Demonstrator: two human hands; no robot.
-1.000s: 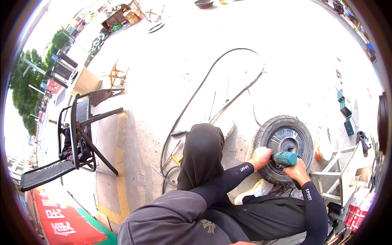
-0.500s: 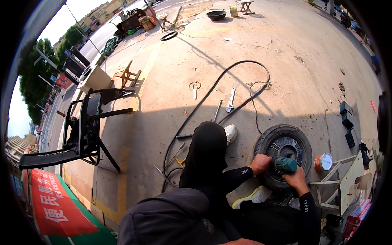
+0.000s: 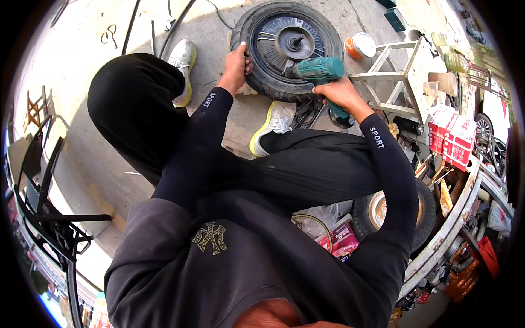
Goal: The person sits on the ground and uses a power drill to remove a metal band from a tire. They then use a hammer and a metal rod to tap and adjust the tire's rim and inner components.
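Observation:
A wheel (image 3: 273,41) with a black tyre and grey hub lies flat on the concrete in front of me, its axle sticking up. My left hand (image 3: 238,68) is wrapped round the tyre's lower left side. My right hand (image 3: 339,94) grips the handle of a teal and black power drill (image 3: 318,68). The drill lies horizontally over the hub's lower right part, its front end pointing left near the rim; the exact contact of its tip is too small to tell. My white-and-yellow shoes (image 3: 270,124) are on either side below the wheel.
Right of the wheel are a white bucket (image 3: 361,45), a white stool (image 3: 406,71), red boxes (image 3: 454,136) and piled parts around a spare wheel (image 3: 424,218). A black folding chair (image 3: 44,208) is at the left. Scissors (image 3: 108,35) and hoses lie on the ground above.
The camera has tipped down toward my body, so the wheel sits higher in view. The drill has shifted from over the hub's middle toward its lower right, still in my right hand.

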